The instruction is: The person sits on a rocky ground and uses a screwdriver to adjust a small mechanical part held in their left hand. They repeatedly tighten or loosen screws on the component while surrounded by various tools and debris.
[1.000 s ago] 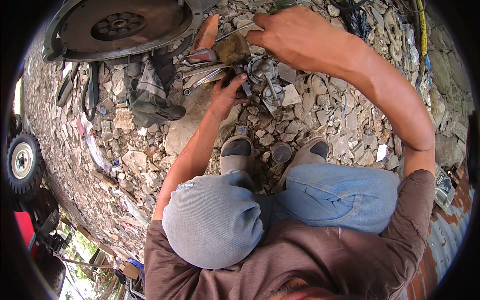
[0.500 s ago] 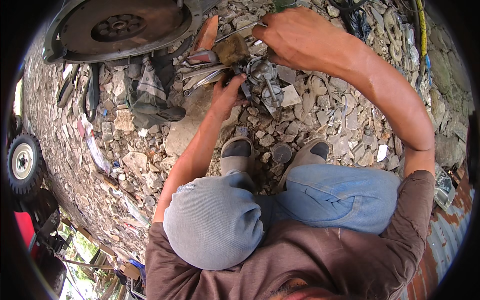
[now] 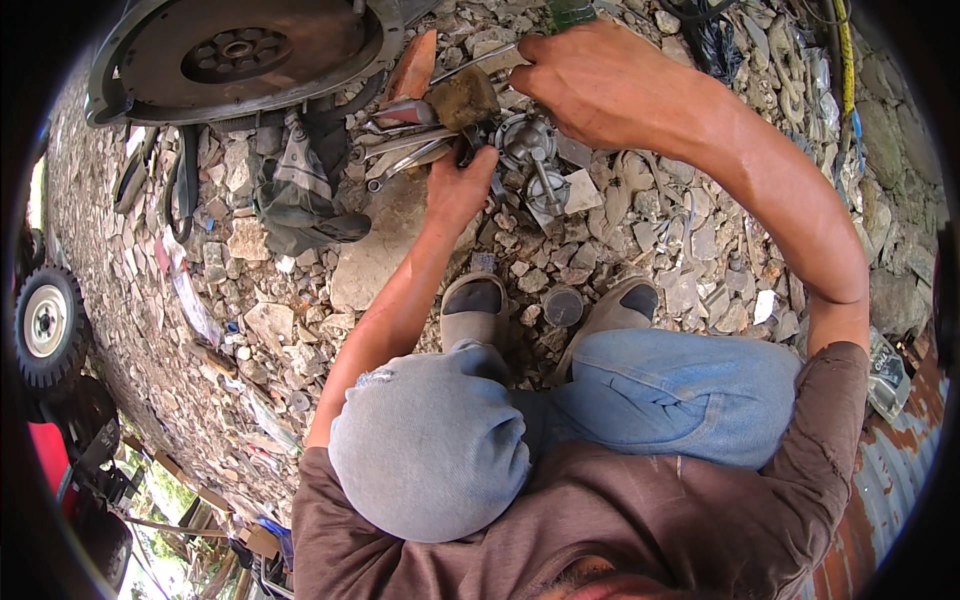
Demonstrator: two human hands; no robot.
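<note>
My right hand [image 3: 600, 85] is closed round the end of a thin metal rod [image 3: 478, 63], which slants down to the left behind a yellowish-brown block [image 3: 463, 102]. Just below that block my left hand [image 3: 462, 185] is closed on a dark metal part [image 3: 496, 186], mostly hidden by the fingers. Right beside the left hand, a silver metal assembly with two round ends [image 3: 535, 155] lies on the stones. A wrench [image 3: 400, 165] and other long tools lie left of the block, near a reddish-orange wedge-shaped piece [image 3: 412, 68].
A large round metal housing [image 3: 240, 75] stands at the upper left, with dark cloth [image 3: 305, 205] below it. A green bottle [image 3: 572, 12] is at the top edge. Loose rubble covers the ground; a round grey disc [image 3: 563, 306] lies between my shoes. A wheel [image 3: 45, 325] shows far left.
My left hand has turned and shifted slightly up along the dark part, its thumb now nearer the block. The right hand has moved slightly, still on the rod.
</note>
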